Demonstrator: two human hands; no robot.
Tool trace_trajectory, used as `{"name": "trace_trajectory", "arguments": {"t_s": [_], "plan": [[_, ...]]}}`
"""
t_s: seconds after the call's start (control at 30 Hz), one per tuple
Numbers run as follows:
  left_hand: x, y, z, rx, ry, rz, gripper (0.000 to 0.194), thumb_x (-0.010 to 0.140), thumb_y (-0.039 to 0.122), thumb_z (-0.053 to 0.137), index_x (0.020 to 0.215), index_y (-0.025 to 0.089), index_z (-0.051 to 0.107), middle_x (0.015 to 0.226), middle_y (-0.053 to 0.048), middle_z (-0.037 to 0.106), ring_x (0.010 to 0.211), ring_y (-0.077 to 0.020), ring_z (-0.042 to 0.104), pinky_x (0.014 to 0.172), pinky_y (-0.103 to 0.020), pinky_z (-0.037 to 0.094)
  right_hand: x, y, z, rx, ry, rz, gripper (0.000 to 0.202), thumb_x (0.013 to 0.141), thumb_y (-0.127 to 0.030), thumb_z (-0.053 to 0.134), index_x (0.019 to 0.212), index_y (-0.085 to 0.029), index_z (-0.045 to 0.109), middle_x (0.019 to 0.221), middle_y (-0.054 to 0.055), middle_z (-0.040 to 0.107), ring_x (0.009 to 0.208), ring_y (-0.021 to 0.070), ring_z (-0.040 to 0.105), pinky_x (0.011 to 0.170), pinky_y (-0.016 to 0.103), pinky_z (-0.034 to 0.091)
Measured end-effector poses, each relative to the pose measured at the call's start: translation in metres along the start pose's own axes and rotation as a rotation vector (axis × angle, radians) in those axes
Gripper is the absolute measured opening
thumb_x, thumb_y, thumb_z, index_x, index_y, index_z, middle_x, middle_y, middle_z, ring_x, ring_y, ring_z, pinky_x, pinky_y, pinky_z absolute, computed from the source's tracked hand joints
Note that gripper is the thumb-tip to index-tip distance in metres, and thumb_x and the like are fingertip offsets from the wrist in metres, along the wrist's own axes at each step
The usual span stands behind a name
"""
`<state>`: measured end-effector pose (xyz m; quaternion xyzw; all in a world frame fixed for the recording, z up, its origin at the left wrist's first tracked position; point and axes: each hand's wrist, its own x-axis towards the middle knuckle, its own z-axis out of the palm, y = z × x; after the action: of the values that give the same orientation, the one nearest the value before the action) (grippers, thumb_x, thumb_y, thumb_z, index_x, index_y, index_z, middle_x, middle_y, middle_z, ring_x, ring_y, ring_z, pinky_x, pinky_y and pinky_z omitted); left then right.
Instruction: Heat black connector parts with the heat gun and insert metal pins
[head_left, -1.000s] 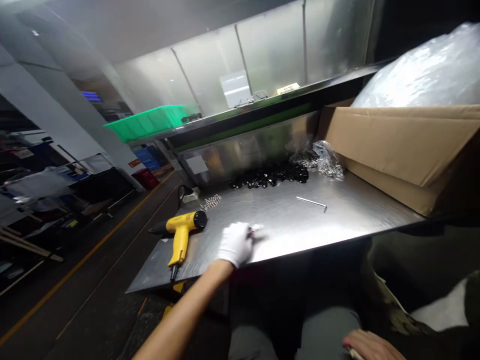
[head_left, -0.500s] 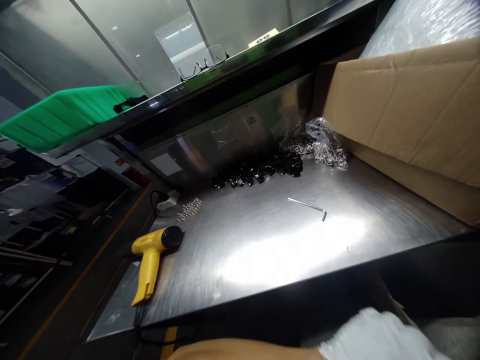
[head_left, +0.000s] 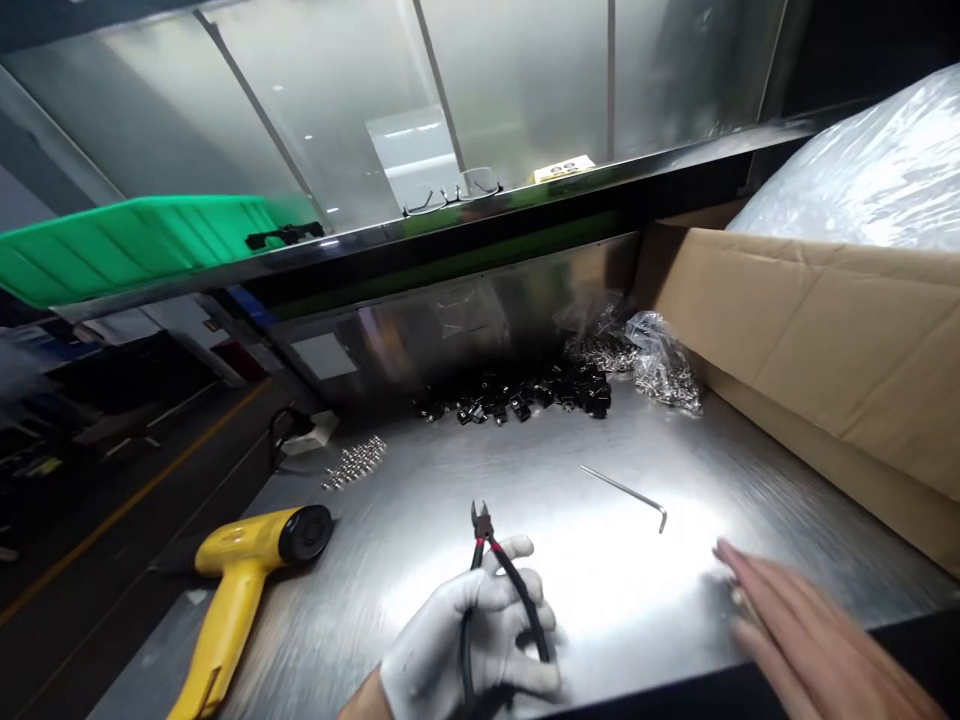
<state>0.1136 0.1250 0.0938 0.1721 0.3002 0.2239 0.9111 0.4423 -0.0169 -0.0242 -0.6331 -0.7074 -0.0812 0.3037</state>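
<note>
My left hand (head_left: 480, 630), in a white glove, holds black-handled cutting pliers (head_left: 484, 530) with red marks near the joint. The jaws point away from me and are slightly parted. My bare right hand (head_left: 802, 620) is over the front right of the metal table, blurred, its fingers stretched and close together; a small pale thing shows by its fingertips, too unclear to name. Between the hands and farther back lies a hex key (head_left: 626, 490). A pile of black parts (head_left: 525, 395) is at the table's back.
A yellow heat gun (head_left: 240, 590) lies at the left, with small metal pieces (head_left: 356, 462) behind it. A cardboard box (head_left: 825, 340) stands at the right beside bagged metal parts (head_left: 664, 370). A green bin (head_left: 142, 245) is on the shelf.
Both hands have come into view over the table, the left with the pliers. Earlier, only a forearm and white cloth showed at the bottom edge. The view has tilted and shifted.
</note>
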Motion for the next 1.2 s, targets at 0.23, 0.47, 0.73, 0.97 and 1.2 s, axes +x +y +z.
{"name": "trace_trajectory", "arguments": {"t_s": [0.23, 0.47, 0.73, 0.97, 1.2], "plan": [[-0.041, 0.019, -0.070, 0.019, 0.063, 0.186, 0.049, 0.071, 0.012, 0.060, 0.118, 0.022, 0.055, 0.106, -0.011, 0.064, 0.098, -0.0297, 0.066, 0.077, -0.042, 0.052, 0.067, 0.033, 0.014, -0.168, -0.180, 0.044, 0.043, 0.101, -0.040, 0.049, 0.140, -0.025, 0.055, 0.137, 0.011, 0.060, 0.123, 0.0323, 0.060, 0.099, 0.051, 0.057], [-0.068, 0.032, -0.104, -0.126, 0.086, 0.349, 0.024, 0.080, 0.021, 0.059, 0.104, 0.026, 0.057, 0.099, -0.008, 0.063, 0.099, -0.0284, 0.066, 0.079, -0.049, 0.059, 0.064, 0.021, -0.009, -0.151, -0.135, 0.049, 0.035, 0.093, -0.042, 0.061, 0.127, -0.035, 0.063, 0.127, 0.009, 0.066, 0.116, 0.0359, 0.065, 0.099, 0.051, 0.055], [-0.060, 0.031, -0.102, -0.035, 0.003, 0.391, 0.036, 0.069, 0.009, 0.052, 0.105, 0.017, 0.054, 0.089, -0.007, 0.060, 0.089, -0.0281, 0.067, 0.076, -0.058, 0.060, 0.078, 0.003, -0.019, -0.291, -0.202, 0.145, 0.041, 0.098, -0.045, 0.061, 0.124, -0.013, 0.066, 0.126, 0.015, 0.065, 0.119, 0.0252, 0.061, 0.106, 0.045, 0.048], [-0.056, 0.020, -0.100, 0.094, -0.060, 0.495, 0.022, 0.073, 0.014, 0.050, 0.095, 0.018, 0.050, 0.087, -0.005, 0.057, 0.092, -0.0245, 0.066, 0.089, -0.061, 0.054, 0.077, -0.004, -0.027, -0.327, -0.264, 0.123, 0.066, 0.102, -0.054, 0.043, 0.131, 0.002, 0.061, 0.129, 0.016, 0.061, 0.124, 0.0231, 0.056, 0.106, 0.033, 0.041], [-0.073, 0.013, -0.075, 0.347, -0.015, 0.535, 0.027, 0.066, 0.010, 0.048, 0.090, 0.020, 0.044, 0.082, -0.001, 0.057, 0.090, -0.0182, 0.064, 0.095, -0.052, 0.054, 0.070, 0.005, -0.020, -0.212, -0.196, 0.101, 0.047, 0.102, -0.049, 0.050, 0.128, -0.013, 0.064, 0.127, 0.011, 0.065, 0.121, 0.0240, 0.060, 0.104, 0.045, 0.046]]}}
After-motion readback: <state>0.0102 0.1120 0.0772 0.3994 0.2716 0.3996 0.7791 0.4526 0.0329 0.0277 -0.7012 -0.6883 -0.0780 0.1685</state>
